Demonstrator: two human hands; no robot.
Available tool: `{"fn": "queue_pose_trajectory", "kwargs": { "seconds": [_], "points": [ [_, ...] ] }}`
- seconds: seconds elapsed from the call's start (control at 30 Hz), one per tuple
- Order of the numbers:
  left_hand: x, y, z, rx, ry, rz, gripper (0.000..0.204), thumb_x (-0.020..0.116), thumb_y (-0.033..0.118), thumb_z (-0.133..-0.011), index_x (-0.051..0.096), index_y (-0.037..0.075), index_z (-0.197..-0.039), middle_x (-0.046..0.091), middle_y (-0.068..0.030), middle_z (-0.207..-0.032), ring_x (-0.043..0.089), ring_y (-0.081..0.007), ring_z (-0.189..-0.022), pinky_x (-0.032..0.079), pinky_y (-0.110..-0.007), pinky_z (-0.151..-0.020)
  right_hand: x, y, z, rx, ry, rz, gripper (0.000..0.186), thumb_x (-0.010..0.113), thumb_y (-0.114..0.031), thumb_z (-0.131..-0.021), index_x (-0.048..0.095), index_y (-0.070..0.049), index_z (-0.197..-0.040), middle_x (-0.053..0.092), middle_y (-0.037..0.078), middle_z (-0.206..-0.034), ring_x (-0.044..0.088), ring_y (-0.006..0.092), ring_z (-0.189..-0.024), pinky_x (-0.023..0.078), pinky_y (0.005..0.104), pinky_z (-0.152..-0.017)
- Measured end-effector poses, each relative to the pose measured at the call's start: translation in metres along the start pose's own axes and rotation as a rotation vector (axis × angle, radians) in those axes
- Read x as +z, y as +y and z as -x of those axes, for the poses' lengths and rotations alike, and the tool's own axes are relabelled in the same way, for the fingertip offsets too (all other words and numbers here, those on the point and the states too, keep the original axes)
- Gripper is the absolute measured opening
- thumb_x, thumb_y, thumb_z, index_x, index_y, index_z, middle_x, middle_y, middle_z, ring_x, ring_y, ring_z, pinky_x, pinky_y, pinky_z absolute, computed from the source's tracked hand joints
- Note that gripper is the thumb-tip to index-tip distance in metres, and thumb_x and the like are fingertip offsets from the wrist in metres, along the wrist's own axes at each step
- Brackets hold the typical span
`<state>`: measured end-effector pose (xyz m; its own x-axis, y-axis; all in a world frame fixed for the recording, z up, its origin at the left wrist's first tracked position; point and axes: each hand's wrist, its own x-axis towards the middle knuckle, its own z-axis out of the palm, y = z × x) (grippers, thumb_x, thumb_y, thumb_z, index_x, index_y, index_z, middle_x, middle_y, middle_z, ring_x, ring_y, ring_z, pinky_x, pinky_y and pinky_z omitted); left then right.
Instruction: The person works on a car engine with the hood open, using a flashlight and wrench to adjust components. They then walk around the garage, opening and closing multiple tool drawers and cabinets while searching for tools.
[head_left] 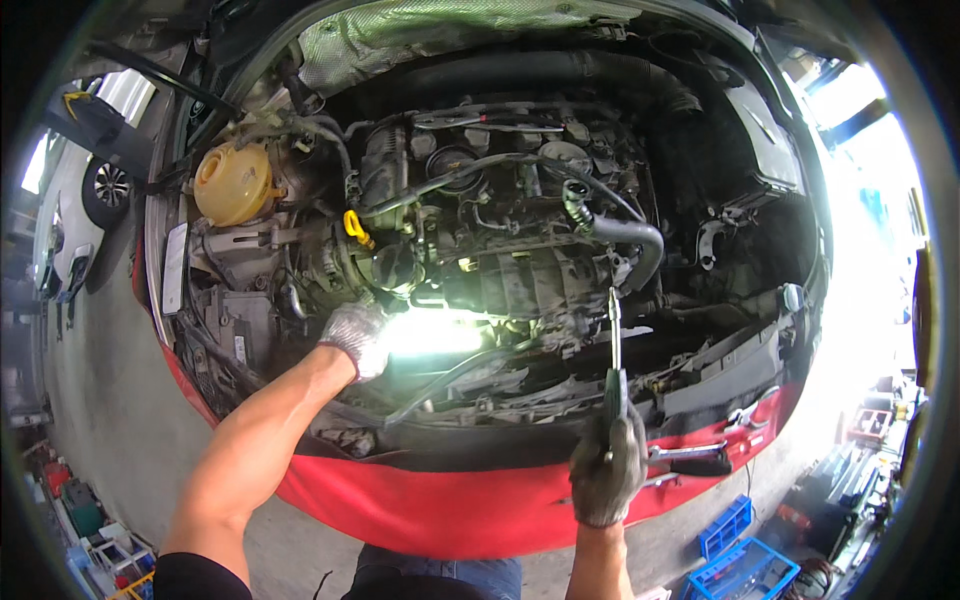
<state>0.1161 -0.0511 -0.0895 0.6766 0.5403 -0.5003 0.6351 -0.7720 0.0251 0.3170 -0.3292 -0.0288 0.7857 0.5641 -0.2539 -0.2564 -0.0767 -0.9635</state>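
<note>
In a grey knitted glove, my left hand (357, 340) is closed at the front left of the engine. A brightly lit work lamp (437, 332) extends rightward from its grip; the glare hides the fingertips. My right hand (608, 468), also gloved, is wrapped round the dark handle of a screwdriver-like tool (615, 345) over the front edge of the bay. Its slim metal shaft points away from me. The tip is just in front of a bent black hose (640, 250) on the engine's right; whether it touches anything I cannot tell.
A yellowed coolant tank (233, 184) and a yellow dipstick handle (356, 229) are at left. Pliers (490, 121) lie across the engine top. Wrenches (690, 452) rest on the red front cover (430, 500). Blue crates (742, 572) stand on the floor at lower right.
</note>
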Motion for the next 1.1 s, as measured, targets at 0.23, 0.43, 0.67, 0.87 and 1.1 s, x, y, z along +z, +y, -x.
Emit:
{"fn": "queue_pose_trajectory", "kwargs": {
  "seconds": [0.23, 0.43, 0.67, 0.87, 1.1],
  "points": [
    [-0.006, 0.002, -0.001, -0.067, -0.168, -0.11, 0.043, 0.062, 0.009, -0.076, 0.062, 0.01, -0.119, 0.066, -0.0177, -0.111, 0.065, -0.0344, -0.103, 0.051, -0.047, -0.087, -0.064, -0.027, -0.021, -0.035, -0.267, -0.052, 0.034, 0.051, -0.004, -0.096, 0.048, 0.006, -0.128, 0.063, 0.02, -0.101, 0.061, 0.0177, -0.065, 0.045, 0.0275, -0.046],
    [-0.033, 0.026, 0.005, -0.242, -0.301, -0.147, 0.043, 0.062, 0.019, -0.075, 0.064, 0.012, -0.117, 0.067, -0.0171, -0.108, 0.065, -0.0326, -0.102, 0.052, -0.045, -0.088, -0.086, -0.05, -0.055, 0.247, -0.113, -0.199, 0.065, 0.068, -0.046, -0.088, 0.05, 0.007, -0.119, 0.05, 0.003, -0.066, 0.044, 0.0073, -0.044, 0.037, 0.0205, -0.041],
    [-0.086, -0.001, 0.058, -0.395, -0.482, -0.198, 0.052, 0.062, 0.031, -0.078, 0.06, 0.008, -0.124, 0.066, -0.0186, -0.113, 0.063, -0.0359, -0.106, 0.051, -0.045, -0.091, -0.093, -0.072, -0.086, 0.375, -0.229, -0.223, 0.067, 0.07, -0.052, -0.084, 0.049, 0.006, -0.109, 0.047, 0.001, -0.062, 0.043, 0.008, -0.041, 0.035, 0.0202, -0.036],
    [-0.119, 0.038, 0.008, 0.071, -0.278, 0.016, 0.053, 0.064, 0.04, -0.08, 0.06, 0.004, -0.118, 0.066, -0.0188, -0.106, 0.064, -0.0361, -0.101, 0.05, -0.047, -0.09, -0.084, -0.057, -0.111, 0.38, -0.096, -0.085, 0.068, 0.073, -0.058, -0.079, 0.05, 0.003, -0.097, 0.05, 0.002, -0.056, 0.044, 0.0099, -0.039, 0.035, 0.023, -0.035],
    [-0.08, 0.138, -0.029, 0.551, -0.311, 0.051, 0.027, 0.058, 0.024, -0.078, 0.06, -0.002, -0.085, 0.051, -0.0117, -0.065, 0.054, -0.0259, -0.052, 0.043, -0.044, -0.041, -0.09, -0.041, -0.121, 0.335, -0.061, -0.194, 0.068, 0.073, -0.046, -0.084, 0.047, 0.01, -0.112, 0.053, 0.009, -0.057, 0.048, 0.0143, -0.041, 0.043, 0.0249, -0.038]
  ]
}}
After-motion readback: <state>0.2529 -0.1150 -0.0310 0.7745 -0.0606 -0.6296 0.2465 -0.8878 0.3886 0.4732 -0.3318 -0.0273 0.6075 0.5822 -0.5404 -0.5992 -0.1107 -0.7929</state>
